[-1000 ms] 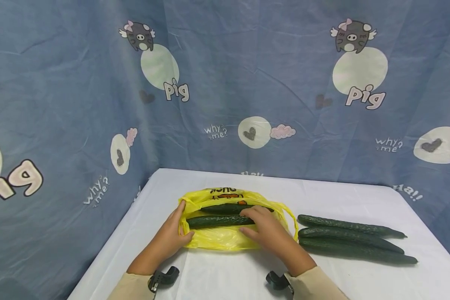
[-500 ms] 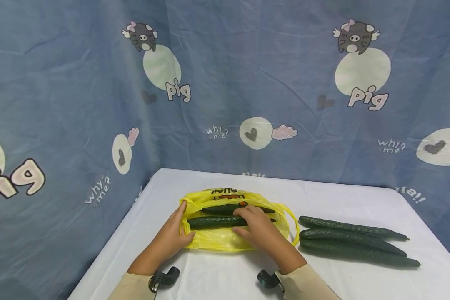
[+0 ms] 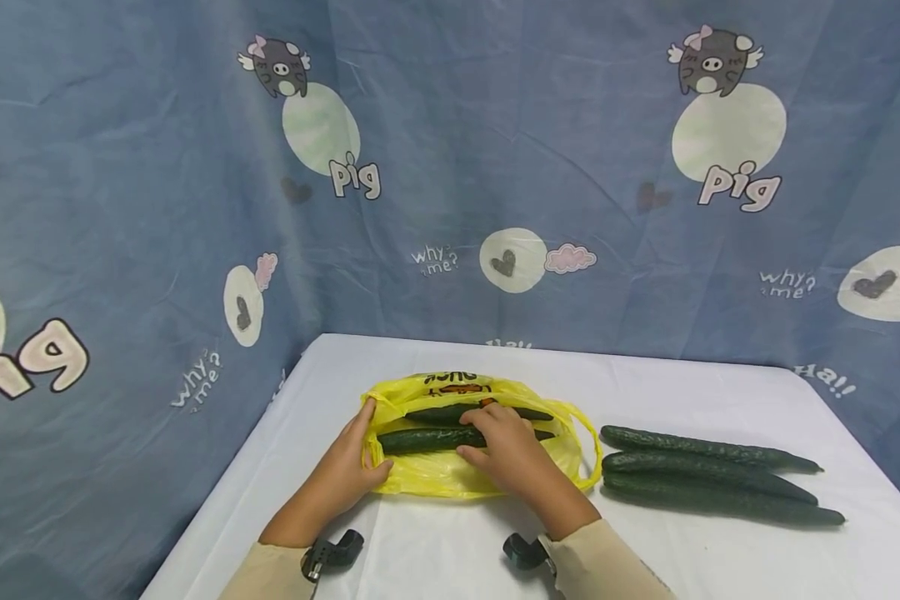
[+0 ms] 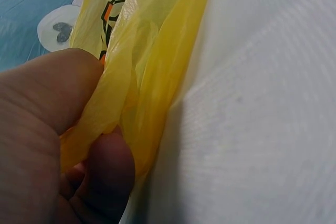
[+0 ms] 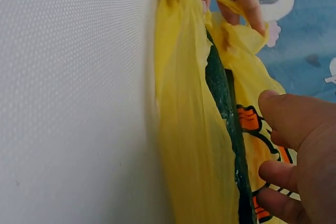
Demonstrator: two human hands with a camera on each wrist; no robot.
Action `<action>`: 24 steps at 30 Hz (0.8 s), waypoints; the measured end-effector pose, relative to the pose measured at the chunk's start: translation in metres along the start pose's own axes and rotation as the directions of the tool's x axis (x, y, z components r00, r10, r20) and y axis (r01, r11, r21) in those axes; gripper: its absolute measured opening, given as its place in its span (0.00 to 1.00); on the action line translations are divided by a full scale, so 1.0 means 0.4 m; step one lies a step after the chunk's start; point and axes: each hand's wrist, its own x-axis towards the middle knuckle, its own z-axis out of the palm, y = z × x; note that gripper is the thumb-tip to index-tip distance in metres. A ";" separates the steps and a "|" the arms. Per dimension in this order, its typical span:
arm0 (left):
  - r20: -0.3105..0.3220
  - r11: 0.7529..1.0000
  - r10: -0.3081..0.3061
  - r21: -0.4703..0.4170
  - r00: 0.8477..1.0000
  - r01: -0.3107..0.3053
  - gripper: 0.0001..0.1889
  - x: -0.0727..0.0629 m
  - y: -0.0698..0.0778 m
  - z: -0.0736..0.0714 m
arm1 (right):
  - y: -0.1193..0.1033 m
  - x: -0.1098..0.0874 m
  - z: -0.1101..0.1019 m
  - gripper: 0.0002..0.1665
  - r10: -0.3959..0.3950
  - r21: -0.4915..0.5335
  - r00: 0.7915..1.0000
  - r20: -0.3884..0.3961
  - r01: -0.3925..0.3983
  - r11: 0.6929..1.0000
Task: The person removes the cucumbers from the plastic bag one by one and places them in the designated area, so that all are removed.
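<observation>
A yellow plastic bag with black and orange print lies on its side, mouth spread toward me. Two dark green cucumbers rest inside it, the near cucumber and the far cucumber. My left hand grips the bag's left end; the left wrist view has the yellow film between its thumb and fingers. Over the two cucumbers is my right hand, hiding part of both. In the right wrist view its fingers are loosely bent beside the cucumber, holding nothing.
Several more things lie on the white-covered table: right of the bag, a back cucumber, a middle cucumber and a front cucumber lie side by side. The bag's handle loop reaches toward them. A blue printed curtain hangs behind.
My right hand has moved left over the cucumbers in the bag, uncovering their right ends. The left hand keeps its grip on the bag's left end.
</observation>
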 end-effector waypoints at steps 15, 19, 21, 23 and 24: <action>0.002 1.000 -0.026 -0.014 1.000 0.026 0.59 -0.002 -0.001 0.002 | 0.010 0.031 0.034 0.31 0.009 -0.100 0.997 0.077 -0.001 0.995; -0.005 1.000 -0.011 0.001 1.000 0.011 0.59 -0.001 -0.001 0.002 | 0.015 0.035 0.037 0.30 0.020 -0.129 0.998 0.055 -0.013 0.992; -0.006 1.000 -0.010 0.001 1.000 0.010 0.59 -0.001 -0.001 0.002 | 0.017 0.035 0.039 0.30 0.022 -0.142 0.999 0.047 -0.015 0.990; -0.010 1.000 -0.008 0.009 1.000 0.008 0.59 0.000 -0.002 0.003 | 0.020 0.035 0.042 0.31 0.023 -0.155 0.999 0.042 -0.016 0.988; -0.014 1.000 -0.005 0.015 1.000 0.006 0.59 0.000 -0.003 0.003 | 0.021 0.035 0.044 0.31 0.022 -0.163 0.999 0.041 -0.015 0.987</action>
